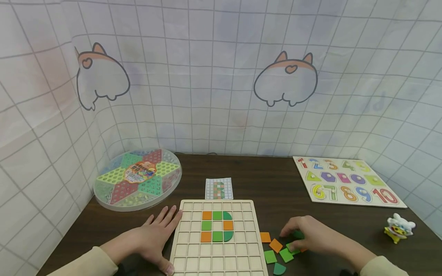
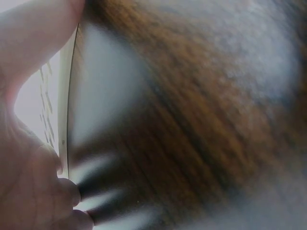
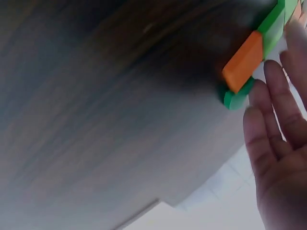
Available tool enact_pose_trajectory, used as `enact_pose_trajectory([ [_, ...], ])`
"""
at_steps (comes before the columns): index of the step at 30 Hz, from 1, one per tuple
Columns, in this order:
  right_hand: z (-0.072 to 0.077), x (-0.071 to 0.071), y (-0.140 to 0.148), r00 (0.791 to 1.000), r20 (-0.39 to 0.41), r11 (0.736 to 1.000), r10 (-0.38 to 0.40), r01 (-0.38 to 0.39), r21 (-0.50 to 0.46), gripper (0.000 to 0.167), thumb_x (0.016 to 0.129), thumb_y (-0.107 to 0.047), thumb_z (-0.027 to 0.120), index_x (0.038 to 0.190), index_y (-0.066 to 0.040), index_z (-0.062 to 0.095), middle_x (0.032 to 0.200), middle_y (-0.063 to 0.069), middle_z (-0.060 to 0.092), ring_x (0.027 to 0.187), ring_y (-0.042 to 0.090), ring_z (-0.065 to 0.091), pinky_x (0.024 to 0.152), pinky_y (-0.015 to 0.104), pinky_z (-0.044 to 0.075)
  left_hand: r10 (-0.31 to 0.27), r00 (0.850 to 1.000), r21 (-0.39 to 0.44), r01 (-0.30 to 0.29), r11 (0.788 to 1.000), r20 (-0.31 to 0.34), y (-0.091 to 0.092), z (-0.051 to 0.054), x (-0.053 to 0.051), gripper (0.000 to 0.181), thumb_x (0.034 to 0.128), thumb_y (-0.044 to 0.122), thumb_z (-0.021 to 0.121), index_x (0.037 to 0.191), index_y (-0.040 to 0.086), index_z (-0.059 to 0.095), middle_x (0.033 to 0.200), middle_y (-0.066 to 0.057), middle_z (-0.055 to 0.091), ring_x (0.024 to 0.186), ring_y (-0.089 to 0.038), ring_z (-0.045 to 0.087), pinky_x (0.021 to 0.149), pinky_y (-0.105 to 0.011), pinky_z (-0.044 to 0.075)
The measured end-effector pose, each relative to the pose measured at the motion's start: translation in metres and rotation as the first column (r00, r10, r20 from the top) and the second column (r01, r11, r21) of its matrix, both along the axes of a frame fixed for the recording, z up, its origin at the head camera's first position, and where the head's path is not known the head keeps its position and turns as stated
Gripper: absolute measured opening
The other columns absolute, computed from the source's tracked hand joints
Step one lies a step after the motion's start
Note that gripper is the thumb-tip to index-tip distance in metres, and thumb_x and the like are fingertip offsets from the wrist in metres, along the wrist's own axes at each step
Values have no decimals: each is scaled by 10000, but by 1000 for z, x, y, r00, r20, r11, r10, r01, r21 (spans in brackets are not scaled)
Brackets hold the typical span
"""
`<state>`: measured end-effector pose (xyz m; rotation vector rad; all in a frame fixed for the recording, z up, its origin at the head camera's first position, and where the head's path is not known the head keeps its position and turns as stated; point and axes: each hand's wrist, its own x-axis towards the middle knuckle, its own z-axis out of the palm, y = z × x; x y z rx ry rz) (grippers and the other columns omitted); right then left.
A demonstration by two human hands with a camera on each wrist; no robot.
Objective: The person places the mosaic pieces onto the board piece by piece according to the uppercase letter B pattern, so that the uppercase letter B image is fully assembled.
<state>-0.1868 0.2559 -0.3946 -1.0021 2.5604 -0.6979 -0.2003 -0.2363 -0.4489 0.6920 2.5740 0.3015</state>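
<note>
A square wooden grid board lies on the table. Orange and light green square tiles and dark green rounded tiles form a ring around one bare cell in its upper part. My left hand has its fingers spread, with fingertips and thumb at the board's left edge. To the right of the board, my right hand reaches down over loose tiles. Among them are an orange tile, a light green tile and a dark green rounded tile. In the right wrist view, its fingertips are beside an orange tile; no grip shows.
Behind the board lies a small card printed with a coloured tile pattern. A round Chinese checkers board is at the back left. At the right are a number puzzle board and a small figurine. Gridded cloth surrounds the table.
</note>
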Motion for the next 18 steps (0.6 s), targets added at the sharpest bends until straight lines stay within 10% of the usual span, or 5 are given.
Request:
enact_pose_trajectory([
  [12, 4, 7, 5, 999, -54, 996, -3, 8, 88, 301, 758, -311, 912, 990, -268, 726, 1048, -146, 608, 963, 23, 537, 805, 283, 540, 1, 1000, 3, -1, 1000, 0, 1, 2, 1, 1513, 534, 946, 689, 1663, 266, -54, 1733, -124, -90, 1592, -402, -79, 1163, -768, 112],
  [18, -54, -20, 32, 976, -212, 999, 50, -48, 12, 259, 781, -441, 876, 941, -335, 701, 993, -179, 598, 908, 0, 500, 723, 240, 494, 3, 1000, 1, -3, 1000, 11, 2, 5, 2, 1509, 543, 924, 709, 1664, 254, -48, 1733, -127, -88, 1592, -406, -79, 1167, -762, 114],
])
